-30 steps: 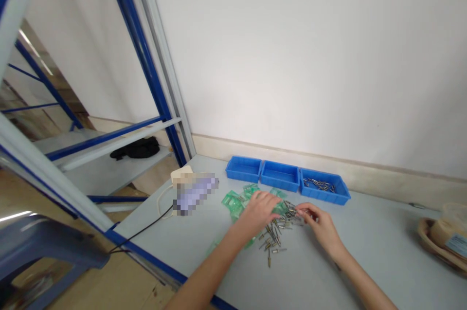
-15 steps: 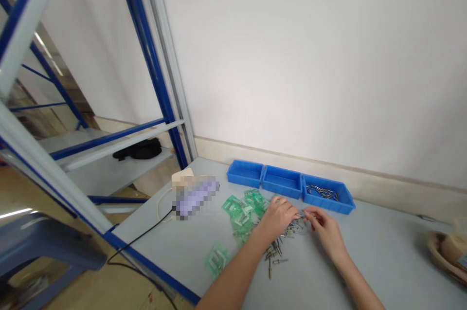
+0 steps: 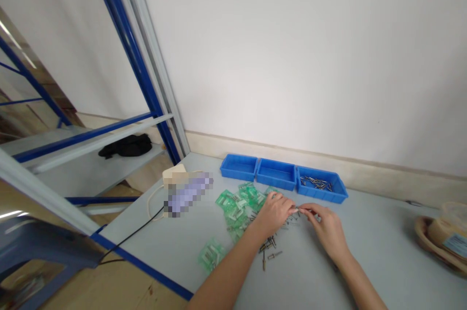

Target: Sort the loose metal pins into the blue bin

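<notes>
Both hands meet over a loose pile of small metal pins with thicker, brass-toned ends [image 3: 269,246] on the grey table. My left hand [image 3: 277,212] is closed in a pinch at the fingertips, with its fingers partly covering the pile. Facing it, my right hand [image 3: 324,225] pinches from the other side. Between the two sets of fingertips is a small metal pin [image 3: 298,210], mostly hidden by the fingers. Green-printed clear plastic packets [image 3: 235,210] lie left of the pile, and another packet [image 3: 211,254] rests nearer the front edge.
Three blue trays stand along the wall; the right tray [image 3: 341,195] contains several metal pins, beside the middle tray [image 3: 276,186] and left tray [image 3: 239,177]. A blurred purple object [image 3: 189,195] with a black cable lies left. A brown bowl [image 3: 425,242] holds a tub at right.
The view has shifted slightly, so the trays and table sit further left and a little higher. Both hands stay over the pile, with their fingertips now closer together around the metal pin.
</notes>
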Demonstrator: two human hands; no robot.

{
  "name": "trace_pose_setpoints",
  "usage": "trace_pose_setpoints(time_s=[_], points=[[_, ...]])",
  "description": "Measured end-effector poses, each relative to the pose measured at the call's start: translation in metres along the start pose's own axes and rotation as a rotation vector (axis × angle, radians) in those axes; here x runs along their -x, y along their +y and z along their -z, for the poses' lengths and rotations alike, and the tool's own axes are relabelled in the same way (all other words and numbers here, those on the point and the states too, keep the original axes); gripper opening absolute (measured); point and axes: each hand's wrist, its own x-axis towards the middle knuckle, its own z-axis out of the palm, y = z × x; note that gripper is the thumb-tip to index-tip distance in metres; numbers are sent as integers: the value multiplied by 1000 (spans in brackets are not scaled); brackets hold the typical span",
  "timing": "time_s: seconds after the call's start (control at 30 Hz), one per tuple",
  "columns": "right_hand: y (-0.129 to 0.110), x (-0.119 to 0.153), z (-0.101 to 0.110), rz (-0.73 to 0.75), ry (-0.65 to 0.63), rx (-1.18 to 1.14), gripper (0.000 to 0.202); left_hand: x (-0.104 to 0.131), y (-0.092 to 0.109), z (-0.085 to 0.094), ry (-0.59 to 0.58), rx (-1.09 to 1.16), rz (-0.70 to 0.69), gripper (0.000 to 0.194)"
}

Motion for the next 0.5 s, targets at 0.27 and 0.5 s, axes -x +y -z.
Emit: trace_pose_setpoints(time_s=[0.27, 0.5], points=[[-2, 3, -1, 13, -11, 188, 43, 2, 1, 2, 46, 113, 39, 20], [-7, 5, 1, 193, -21, 238, 37, 1, 0, -2, 47, 83, 72, 25]])
